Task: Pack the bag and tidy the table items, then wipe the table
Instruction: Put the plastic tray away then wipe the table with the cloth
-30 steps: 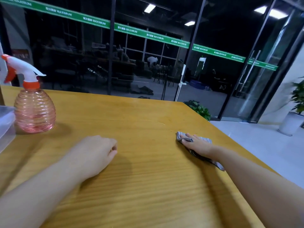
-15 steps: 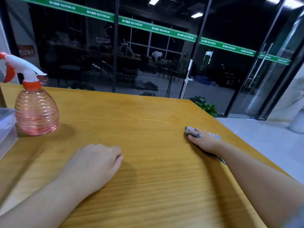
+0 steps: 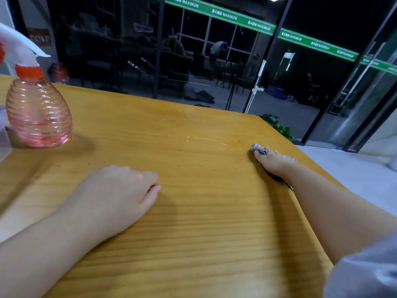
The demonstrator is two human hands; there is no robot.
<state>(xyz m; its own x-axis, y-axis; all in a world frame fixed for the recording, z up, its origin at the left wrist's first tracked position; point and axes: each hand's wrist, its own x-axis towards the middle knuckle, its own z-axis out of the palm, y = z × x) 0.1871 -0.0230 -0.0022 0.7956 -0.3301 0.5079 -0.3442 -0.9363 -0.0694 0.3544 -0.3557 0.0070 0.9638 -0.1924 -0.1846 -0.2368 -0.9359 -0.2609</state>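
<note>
At far left a pink spray bottle (image 3: pixel 38 112) stands on your worktop (image 3: pixel 204 222). Your left hand (image 3: pixel 120 190) rests there loosely curled, its grip empty. Right of a water streak (image 3: pixel 206 140), your right hand (image 3: pixel 274 162) presses the grey cloth (image 3: pixel 258 149) flat near the edge.

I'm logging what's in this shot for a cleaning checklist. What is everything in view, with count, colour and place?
table: one, yellow-brown wood grain, fills the foreground.
spray bottle: one, clear pink ribbed body, orange collar, white trigger head, upright at the table's far left.
clear plastic box: one, transparent, cut off at the left edge beside the bottle.
wet streak: one, clear thin line, mid-table beyond the cloth.
cloth: one, grey, near the table's right edge under the right hand.
potted plant: one, green, on the floor past the far corner.
left hand: one, fingers curled, resting on the table, holding nothing.
right hand: one, pressing the cloth flat.
</note>
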